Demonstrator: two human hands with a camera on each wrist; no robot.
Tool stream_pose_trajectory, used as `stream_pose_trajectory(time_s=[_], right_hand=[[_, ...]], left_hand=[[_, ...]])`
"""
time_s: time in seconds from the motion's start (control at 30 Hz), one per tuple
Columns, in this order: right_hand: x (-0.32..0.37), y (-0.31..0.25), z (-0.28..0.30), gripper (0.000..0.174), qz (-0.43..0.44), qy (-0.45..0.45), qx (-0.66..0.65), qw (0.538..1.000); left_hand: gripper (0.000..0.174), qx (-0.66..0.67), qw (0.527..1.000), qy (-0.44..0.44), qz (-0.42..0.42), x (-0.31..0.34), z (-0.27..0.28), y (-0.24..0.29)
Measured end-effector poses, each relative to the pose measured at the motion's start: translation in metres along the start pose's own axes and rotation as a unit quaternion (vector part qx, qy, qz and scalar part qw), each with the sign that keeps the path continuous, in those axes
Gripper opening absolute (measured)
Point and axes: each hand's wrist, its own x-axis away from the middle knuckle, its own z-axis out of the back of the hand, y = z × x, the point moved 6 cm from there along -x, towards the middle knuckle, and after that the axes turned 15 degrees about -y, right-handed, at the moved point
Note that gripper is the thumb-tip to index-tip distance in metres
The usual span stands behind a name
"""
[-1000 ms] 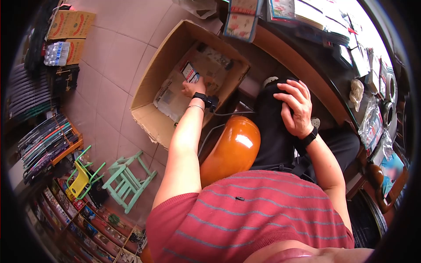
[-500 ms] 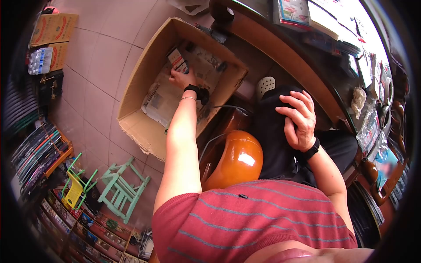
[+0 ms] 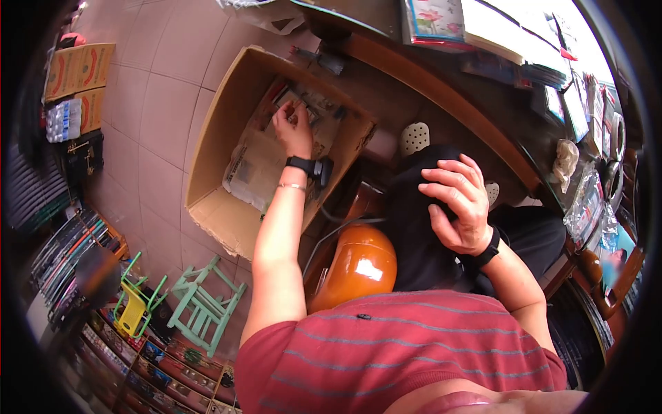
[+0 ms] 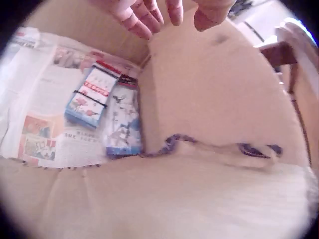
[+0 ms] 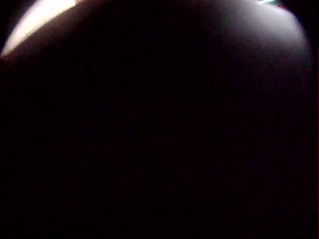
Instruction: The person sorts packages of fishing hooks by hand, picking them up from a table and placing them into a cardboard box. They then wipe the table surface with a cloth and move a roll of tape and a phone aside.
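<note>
we hold our left hand (image 3: 294,131), fingers loosely parted, near two packets (image 4: 92,95) in the cardboard box (image 3: 215,141); our right hand (image 3: 460,207), fingers gently bent, lies over black trousers (image 3: 414,241).

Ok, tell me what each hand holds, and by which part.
Nothing is held. The left hand is empty over the box, the banded packet lying clear of that hand; the right hand is empty too.

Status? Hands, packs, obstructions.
Left hand empty, over carton. Right hand empty, near dark trousers. Two packs side by side on printed paper. Carton walls around packs; right wrist view nearly black.
</note>
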Motion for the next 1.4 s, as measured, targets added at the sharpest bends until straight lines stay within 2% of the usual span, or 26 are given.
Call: stream_pose_trajectory(time_s=[0.07, 0.1, 0.13, 0.17, 0.27, 0.37, 0.43, 0.5, 0.53, 0.57, 0.6, 0.63, 0.67, 0.77, 0.83, 1.07, 1.4], right_hand=[[-0.004, 0.026, 0.011, 0.027, 0.013, 0.004, -0.128, 0.992], [-0.003, 0.041, 0.014, 0.026, -0.059, 0.051, -0.218, 0.973], [0.001, 0.054, 0.01, 0.028, -0.124, 0.082, -0.206, 0.967], [0.001, 0.054, 0.005, 0.03, -0.108, 0.075, -0.203, 0.97], [0.0, 0.055, 0.0, 0.034, -0.095, 0.058, -0.175, 0.978], [-0.001, 0.068, -0.003, 0.035, -0.076, 0.061, -0.239, 0.966], [0.0, 0.067, 0.0, 0.035, -0.075, 0.071, -0.231, 0.967], [0.004, 0.063, 0.0, 0.035, -0.085, 0.086, -0.208, 0.971], [0.005, 0.061, -0.001, 0.036, -0.086, 0.092, -0.196, 0.972], [0.005, 0.061, -0.001, 0.036, -0.085, 0.09, -0.2, 0.972], [0.004, 0.062, 0.0, 0.036, -0.083, 0.087, -0.204, 0.972], [0.002, 0.063, 0.0, 0.036, -0.079, 0.087, -0.208, 0.971], [0.002, 0.063, 0.001, 0.036, -0.076, 0.085, -0.212, 0.971], [0.001, 0.067, 0.002, 0.037, -0.067, 0.076, -0.224, 0.969], [0.0, 0.072, 0.003, 0.038, -0.06, 0.073, -0.235, 0.967], [-0.004, 0.086, -0.002, 0.04, -0.064, 0.054, -0.284, 0.955], [-0.006, 0.091, -0.001, 0.041, -0.063, 0.054, -0.298, 0.951]], left_hand=[[0.023, -0.011, 0.994, -0.075, -0.081, 0.016, -0.006, 0.051], [0.023, -0.013, 0.994, -0.078, -0.081, 0.023, -0.005, 0.074], [0.024, -0.087, 0.97, -0.138, -0.179, 0.032, -0.014, 0.111], [0.025, -0.159, 0.928, -0.194, -0.276, 0.04, -0.027, 0.144], [0.027, -0.152, 0.892, -0.265, -0.334, 0.035, -0.063, 0.193], [0.027, -0.179, 0.891, -0.277, -0.311, 0.006, -0.117, 0.179], [0.036, -0.228, 0.902, -0.345, -0.121, -0.025, -0.162, 0.134], [0.05, -0.377, 0.813, -0.442, 0.032, -0.05, -0.197, 0.109], [0.05, -0.376, 0.814, -0.441, 0.031, -0.067, -0.211, 0.1], [0.05, -0.511, 0.713, -0.48, 0.013, -0.076, -0.225, 0.083], [0.049, -0.624, 0.592, -0.51, -0.025, -0.083, -0.238, 0.067], [0.049, -0.659, 0.547, -0.515, -0.038, -0.091, -0.245, 0.056], [0.049, -0.668, 0.537, -0.514, -0.031, -0.097, -0.249, 0.045], [0.048, -0.557, 0.692, -0.445, 0.112, -0.115, -0.254, 0.01], [0.047, -0.509, 0.742, -0.405, 0.163, -0.115, -0.255, -0.007], [0.045, -0.477, 0.776, -0.36, 0.204, -0.136, -0.259, -0.022], [0.042, -0.423, 0.831, -0.281, 0.226, -0.161, -0.244, 0.004]])
